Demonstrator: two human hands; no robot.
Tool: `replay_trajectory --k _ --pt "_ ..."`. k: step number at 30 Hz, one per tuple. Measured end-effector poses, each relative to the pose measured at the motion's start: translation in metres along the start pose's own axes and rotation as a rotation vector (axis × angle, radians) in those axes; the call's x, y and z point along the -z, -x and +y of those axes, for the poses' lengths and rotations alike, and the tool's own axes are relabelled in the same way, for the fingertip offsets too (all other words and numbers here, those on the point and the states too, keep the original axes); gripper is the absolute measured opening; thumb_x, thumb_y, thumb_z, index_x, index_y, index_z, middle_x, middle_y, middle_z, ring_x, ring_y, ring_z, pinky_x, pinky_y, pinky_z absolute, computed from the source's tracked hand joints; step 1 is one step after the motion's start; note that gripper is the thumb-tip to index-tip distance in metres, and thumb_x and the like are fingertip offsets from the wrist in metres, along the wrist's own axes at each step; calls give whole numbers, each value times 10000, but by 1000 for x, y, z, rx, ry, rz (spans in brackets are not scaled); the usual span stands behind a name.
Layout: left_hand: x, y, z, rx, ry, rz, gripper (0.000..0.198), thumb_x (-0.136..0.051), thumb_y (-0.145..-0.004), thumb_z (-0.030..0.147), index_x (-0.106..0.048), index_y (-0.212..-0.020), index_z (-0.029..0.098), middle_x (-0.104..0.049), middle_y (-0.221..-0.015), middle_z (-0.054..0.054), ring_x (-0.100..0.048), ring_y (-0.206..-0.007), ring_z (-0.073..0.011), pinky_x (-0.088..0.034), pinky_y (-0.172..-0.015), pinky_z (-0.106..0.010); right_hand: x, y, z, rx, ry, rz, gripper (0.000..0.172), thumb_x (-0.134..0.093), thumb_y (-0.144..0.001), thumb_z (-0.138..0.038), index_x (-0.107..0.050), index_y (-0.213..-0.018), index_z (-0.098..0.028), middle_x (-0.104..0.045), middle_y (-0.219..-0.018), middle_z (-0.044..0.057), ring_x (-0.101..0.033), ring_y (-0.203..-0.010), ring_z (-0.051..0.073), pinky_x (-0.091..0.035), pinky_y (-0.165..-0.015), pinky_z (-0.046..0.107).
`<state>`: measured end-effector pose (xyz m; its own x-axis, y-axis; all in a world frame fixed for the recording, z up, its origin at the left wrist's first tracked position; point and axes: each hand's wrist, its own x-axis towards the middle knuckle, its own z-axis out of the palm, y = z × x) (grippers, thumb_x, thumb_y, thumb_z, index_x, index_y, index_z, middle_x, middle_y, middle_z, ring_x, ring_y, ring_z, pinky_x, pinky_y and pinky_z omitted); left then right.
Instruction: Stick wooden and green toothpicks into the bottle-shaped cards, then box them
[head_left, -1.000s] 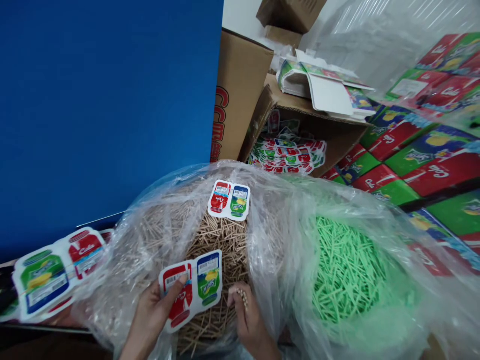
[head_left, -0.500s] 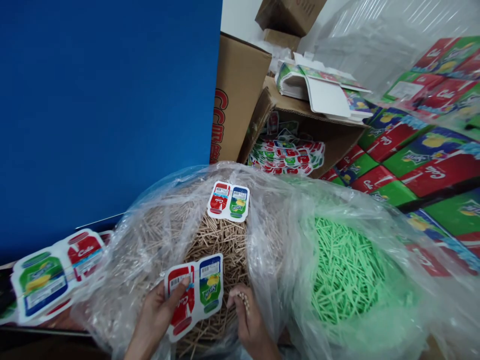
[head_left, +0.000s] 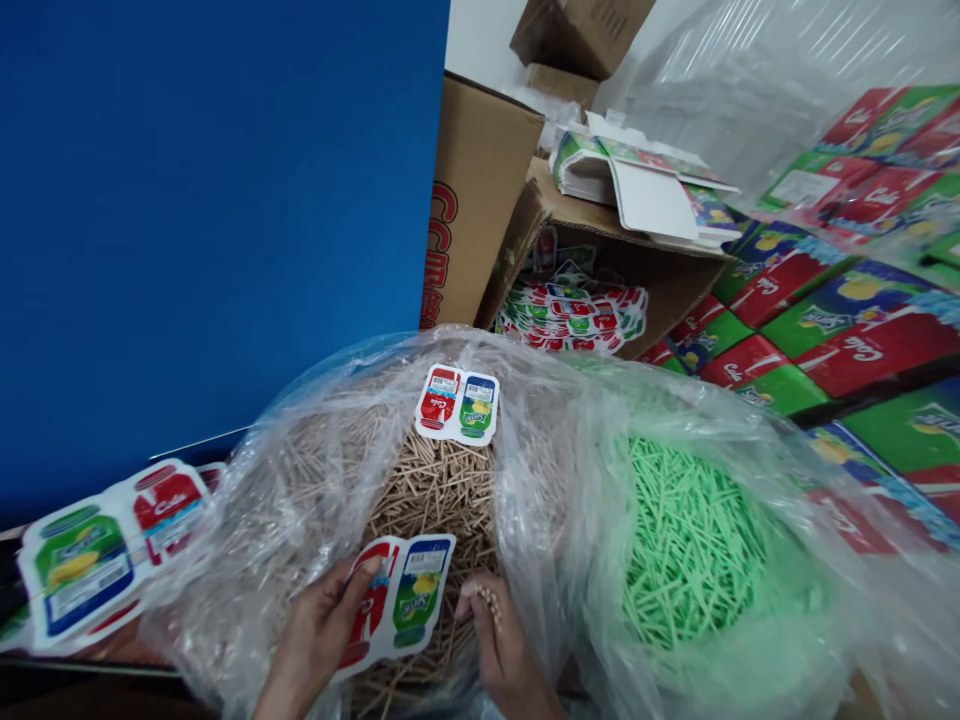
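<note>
Card (head_left: 424, 590) with a white border, cut to the outline of two joined cans, is held at the lower middle in front of loose brown sticks (head_left: 450, 485); whether it touches them is hard to tell. One half is red, the other blue and green with a yellow lemon picture and a pale barcode panel. The left hand (head_left: 319, 625) grips it, thumb pressed on the red half and covering some print, other fingers closed behind, their tips hidden. Just beside it, the right hand (head_left: 506, 650) has its fingers curled around a small bundle of sticks (head_left: 493, 604); mostly the pale, round ends show. The brown sticks are thin and straight, heaped within crinkled clear plastic (head_left: 532, 500). A matching card (head_left: 457, 403) lies at their far edge. To the right, bright green sticks (head_left: 690, 540) show partly through cloudy film. Both arms are cut off by the bottom edge.
</note>
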<state>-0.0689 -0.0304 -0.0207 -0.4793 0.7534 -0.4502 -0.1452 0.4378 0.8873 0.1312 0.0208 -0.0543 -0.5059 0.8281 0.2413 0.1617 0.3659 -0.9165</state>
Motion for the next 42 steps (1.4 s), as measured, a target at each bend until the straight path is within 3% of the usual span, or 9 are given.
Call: replay_trajectory --k 4,7,12,17,21,27,31,38,42 --pt "-4 0 -7 -99 -240 29 378 -595 -704 549 -664 -668 179 -588 -455 40 -520 -380 -131 -384 -345 -189 2 -2 -3 17 -7 36 198 -306 -977 -276 -500 -1010 -251 -560 -776 -4 -550 -715 136 -455 -692 236" --pt "-10 0 -9 -312 -344 29 330 -592 -744 488 -652 -624 187 -631 -531 24 -570 -499 -144 -454 -485 -198 7 -6 -14 -21 -47 87 219 -333 -971 -304 -542 -948 -243 -575 -770 0 -567 -729 141 -462 -704 246" --pt "-18 2 -11 -666 -552 -140 376 -573 -806 473 -595 -557 192 -615 -526 21 -554 -484 -126 -433 -503 -192 14 -23 -38 -302 -296 213 286 -376 -944 -411 -601 -903 -241 -670 -875 42 -635 -875 196 -489 -812 331" --pt "-23 3 -4 -855 -643 -289 327 -531 -850 457 -628 -690 190 -655 -616 -9 -621 -564 -142 -445 -548 -195 12 -43 -53 -455 -573 116 330 -498 -849 -533 -608 -886 -224 -726 -906 77 -674 -878 249 -515 -834 422" --pt "-21 4 6 -982 -654 -337 296 -504 -870 434 -631 -778 183 -673 -645 -19 -639 -589 -149 -453 -572 -199 12 -51 -59 -493 -551 80 368 -519 -829 -559 -605 -871 -204 -725 -906 82 -668 -901 234 -515 -828 391" --pt "-20 6 4 -940 -641 -422 202 -579 -848 366 -627 -797 177 -685 -714 -23 -658 -665 -151 -463 -628 -188 11 -54 -65 -358 -468 -122 363 -423 -901 -518 -604 -904 -203 -710 -916 63 -658 -891 192 -489 -854 352" --pt "-23 7 -2 -872 -585 -432 125 -631 -823 310 -647 -822 186 -698 -752 -22 -658 -703 -150 -469 -664 -178 7 -51 -65 -347 -481 -131 346 -407 -916 -501 -583 -952 -206 -706 -943 61 -654 -917 183 -476 -882 347" --pt "-27 9 0 -618 -436 -425 109 -744 -701 290 -692 -711 195 -716 -695 9 -636 -639 -151 -476 -627 -180 3 -49 -61 -464 -566 -217 400 -409 -903 -529 -569 -1025 -184 -704 -1009 100 -656 -955 218 -469 -907 411" --pt "-25 9 -6 -442 -254 -400 77 -733 -690 276 -720 -716 205 -725 -685 24 -641 -642 -158 -479 -616 -177 14 -51 -64 -356 -380 -312 316 -402 -941 -411 -622 -1050 -212 -682 -1074 63 -566 -1123 206 -393 -997 409"
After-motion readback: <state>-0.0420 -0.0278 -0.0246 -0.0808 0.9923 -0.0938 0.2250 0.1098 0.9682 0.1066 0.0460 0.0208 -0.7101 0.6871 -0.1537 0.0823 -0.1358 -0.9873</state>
